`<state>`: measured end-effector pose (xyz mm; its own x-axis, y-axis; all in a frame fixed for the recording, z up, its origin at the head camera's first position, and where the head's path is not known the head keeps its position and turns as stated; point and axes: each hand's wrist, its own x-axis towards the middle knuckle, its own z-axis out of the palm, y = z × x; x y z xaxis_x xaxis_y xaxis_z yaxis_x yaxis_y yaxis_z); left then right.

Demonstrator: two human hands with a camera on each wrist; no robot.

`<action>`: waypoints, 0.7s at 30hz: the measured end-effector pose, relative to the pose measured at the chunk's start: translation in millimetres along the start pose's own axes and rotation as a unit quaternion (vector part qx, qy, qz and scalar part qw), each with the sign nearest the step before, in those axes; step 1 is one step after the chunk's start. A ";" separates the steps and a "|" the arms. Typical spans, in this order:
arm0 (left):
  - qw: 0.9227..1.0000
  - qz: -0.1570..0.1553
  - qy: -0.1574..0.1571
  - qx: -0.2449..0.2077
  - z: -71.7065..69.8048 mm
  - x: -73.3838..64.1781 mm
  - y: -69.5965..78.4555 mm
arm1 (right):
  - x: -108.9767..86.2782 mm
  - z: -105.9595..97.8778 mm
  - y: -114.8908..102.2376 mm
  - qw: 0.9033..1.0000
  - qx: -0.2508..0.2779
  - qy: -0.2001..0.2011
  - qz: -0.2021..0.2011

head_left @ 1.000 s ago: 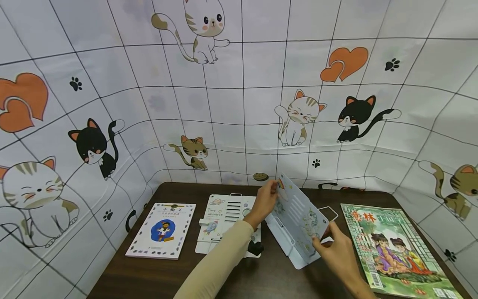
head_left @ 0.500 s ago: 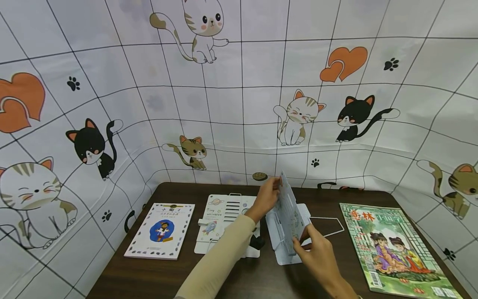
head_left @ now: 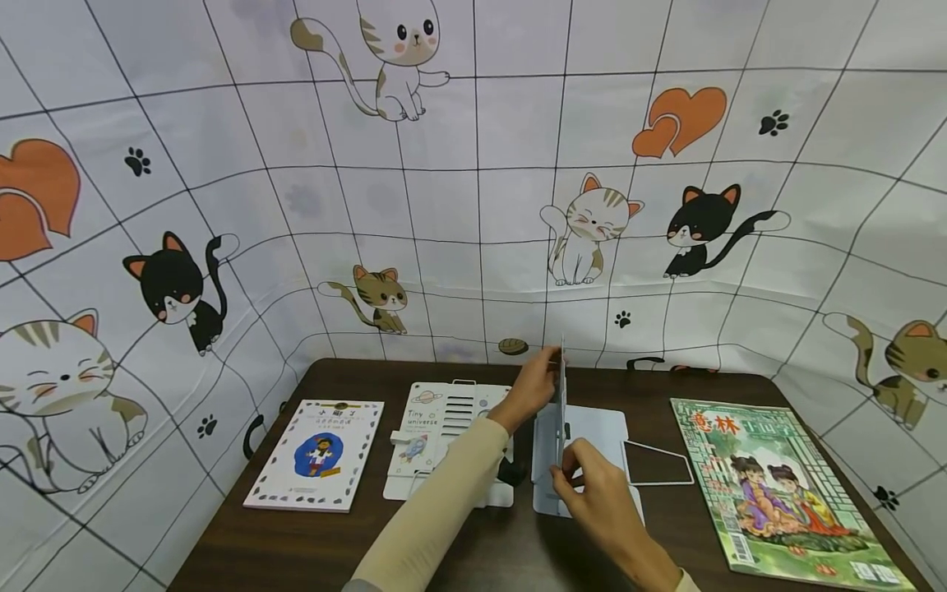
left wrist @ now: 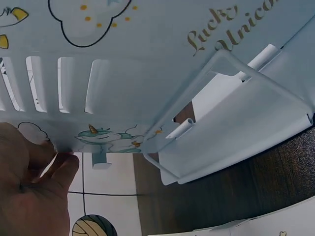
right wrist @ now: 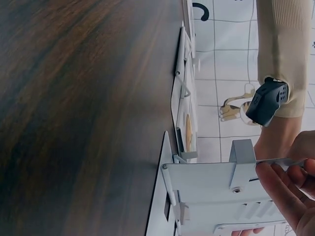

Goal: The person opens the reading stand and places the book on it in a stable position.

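Note:
A light blue metal book stand (head_left: pixel 592 427) stands at the middle right of the table, its slotted panel upright and seen nearly edge-on in the head view. The left wrist view shows "Lucky Unicorn" lettering on the panel (left wrist: pixel 142 98), and a bent wire support beside it. My left hand (head_left: pixel 528 393) pinches the panel's far edge. At the near edge, my right hand (head_left: pixel 602 493) holds the panel between curled fingers and thumb; a small bent tab (right wrist: pixel 242 160) shows beside those fingers in the right wrist view. The base plate lies flat, its wire loop (head_left: pixel 666 464) stretched out to the right.
Left of the blue stand lies a white "Tiny universe" book stand (head_left: pixel 422 419), partly behind my left forearm. A white book (head_left: pixel 314 456) lies at the table's left, a green magazine (head_left: pixel 792 493) at its right. A cat-printed cloth (head_left: pixel 444 205) hangs behind the table (head_left: pixel 244 543).
The panel has swung from leaning right to upright, uncovering the base plate. My right hand has moved left with its near edge. The left hand keeps its hold at the far edge.

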<state>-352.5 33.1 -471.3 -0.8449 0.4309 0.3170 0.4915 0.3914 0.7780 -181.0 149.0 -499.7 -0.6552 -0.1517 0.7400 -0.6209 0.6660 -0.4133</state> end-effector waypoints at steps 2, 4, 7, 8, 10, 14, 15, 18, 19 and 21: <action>1.000 0.003 -0.001 0.002 -1.1 -0.2 -0.8 | 1.0 0.3 -0.8 1.000 0.001 0.001 0.002; 1.000 -0.001 -0.005 0.002 -3.1 -1.5 -1.6 | 1.3 0.2 -1.5 1.000 0.001 0.002 0.004; 1.000 -0.013 -0.004 -0.011 -7.1 -6.3 -3.5 | 1.3 -0.2 -2.2 1.000 0.002 0.004 0.008; 1.000 -0.020 -0.002 -0.020 -9.3 -9.4 -3.5 | 1.5 -0.3 -2.4 1.000 0.003 0.004 0.010; 0.999 -0.030 0.008 -0.039 -13.6 -18.1 -3.0 | 1.6 -0.6 -2.8 1.000 0.005 0.006 0.013; 0.997 -0.028 0.033 -0.059 -24.8 -45.0 2.4 | 1.6 -0.9 -3.2 1.000 0.007 0.006 0.018; 0.998 -0.022 0.038 -0.055 -27.4 -52.8 3.9 | 1.5 -0.9 -3.2 1.000 0.006 0.006 0.020; 0.998 -0.004 0.037 -0.046 -33.4 -77.9 9.0 | 0.7 -1.2 -3.3 1.000 0.004 0.007 0.024; 0.998 0.000 0.035 -0.045 -34.2 -86.3 10.7 | 0.2 -1.4 -3.3 1.000 0.004 0.007 0.025; 0.999 0.009 0.026 -0.046 -34.3 -102.4 14.7 | -1.5 -1.7 -3.2 1.000 0.003 0.009 0.027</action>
<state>-266.1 -33.1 -473.7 -0.8473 0.3929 0.3573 0.4872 0.3074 0.8174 -177.3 148.3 -498.6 -0.6802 -0.1029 0.7258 -0.5876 0.6685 -0.4559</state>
